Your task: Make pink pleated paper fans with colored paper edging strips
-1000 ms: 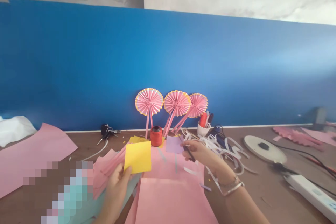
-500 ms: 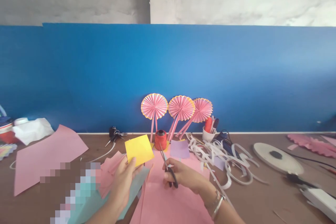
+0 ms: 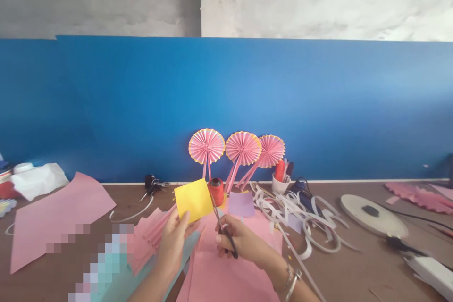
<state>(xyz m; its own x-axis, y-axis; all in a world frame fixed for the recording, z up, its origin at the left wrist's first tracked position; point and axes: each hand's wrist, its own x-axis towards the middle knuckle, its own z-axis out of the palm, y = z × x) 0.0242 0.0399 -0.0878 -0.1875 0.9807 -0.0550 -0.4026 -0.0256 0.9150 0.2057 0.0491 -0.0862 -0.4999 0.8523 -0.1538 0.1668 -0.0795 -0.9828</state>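
Note:
My left hand (image 3: 177,233) pinches a square of yellow paper (image 3: 193,198) by its lower edge, thumb on the front. In my right hand (image 3: 237,238) are scissors (image 3: 218,214) with dark handles, their blades pointing up at the yellow paper's right edge. Whether the blades touch the paper I cannot tell. Under both hands lie pink paper sheets (image 3: 230,273). A red spool of thread (image 3: 216,189) stands just behind the scissor tips, and a purple paper square (image 3: 241,204) lies to its right.
Three pleated pink paper fans (image 3: 207,146) lean on the blue panel (image 3: 141,104). Curled white strips (image 3: 307,222) lie to the right, by a white cup (image 3: 281,183) of pens. Further right is a round cream disc (image 3: 375,214). Keys (image 3: 153,184) and a large pink sheet (image 3: 60,219) are left.
The yellow paper has moved right, toward the scissors, and my left hand with it. The scissors have shifted slightly left, so their tips now meet the paper's right edge in view.

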